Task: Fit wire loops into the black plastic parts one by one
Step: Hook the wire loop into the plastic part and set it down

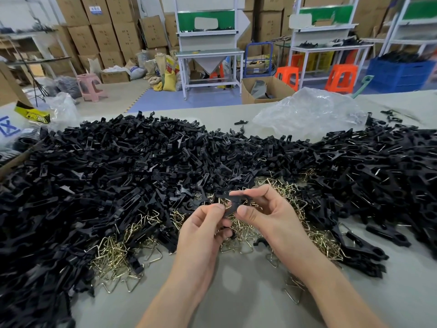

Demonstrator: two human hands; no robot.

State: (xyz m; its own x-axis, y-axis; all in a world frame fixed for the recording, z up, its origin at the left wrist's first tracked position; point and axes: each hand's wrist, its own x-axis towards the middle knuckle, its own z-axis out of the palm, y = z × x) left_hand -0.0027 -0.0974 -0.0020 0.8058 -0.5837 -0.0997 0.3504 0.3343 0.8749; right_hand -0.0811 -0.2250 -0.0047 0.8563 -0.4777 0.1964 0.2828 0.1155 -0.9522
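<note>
A single black plastic part (233, 201) is held just above the middle of the tabletop (236, 292), between both hands. The left hand (201, 230) pinches its lower end between thumb and forefinger, the other fingers curled under. The right hand (267, 214) pinches it from the right side, forefinger stretched over the top and thumb pressed in below. Whether a wire is already seated in the part cannot be told. Both forearms reach in from the near edge, wrists slightly raised.

Directly beneath the hands lies a tangle of brass-coloured wire loops (113, 254), triangular in shape, spreading left and right and thinning toward the near edge. Around and behind them a broad heap of black parts (118, 162) covers most of the grey-beige surface from side to side. A crumpled clear plastic bag (307, 112) sits at the far right of the tabletop.

Beyond is a storeroom: stacked cardboard boxes (104, 36) along the back wall, a white workbench (209, 53), orange stools (341, 76), a pink stool (91, 86) and a blue crate (399, 72).
</note>
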